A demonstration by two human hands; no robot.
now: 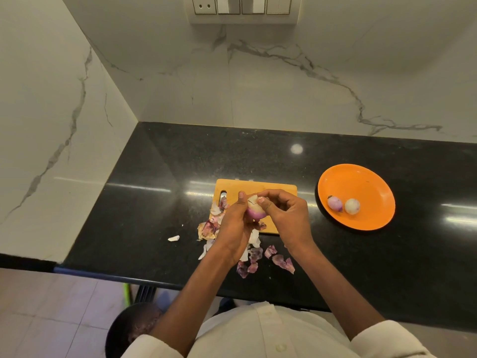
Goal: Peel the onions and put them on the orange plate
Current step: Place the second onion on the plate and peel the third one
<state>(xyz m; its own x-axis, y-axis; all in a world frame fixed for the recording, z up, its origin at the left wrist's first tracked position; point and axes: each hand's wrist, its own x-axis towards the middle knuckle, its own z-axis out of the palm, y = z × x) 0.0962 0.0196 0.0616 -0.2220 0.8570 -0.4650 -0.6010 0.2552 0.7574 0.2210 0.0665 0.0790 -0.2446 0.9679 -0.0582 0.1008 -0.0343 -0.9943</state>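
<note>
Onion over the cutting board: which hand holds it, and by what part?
The left hand grips the onion round its purple lower half; the right hand pinches the pale skin at its top.

- One view only, from a camera worn on the person's head, so no second view shared the scene.
- It looked forward and steeply down over the black counter (160,202) toward the marble wall (258,86) behind it.
- The wide lens bent the counter's edges.
- The left hand (233,220) and right hand (287,215) sat near, just below the middle; the person's shirt (271,329) filled the bottom edge.
</note>
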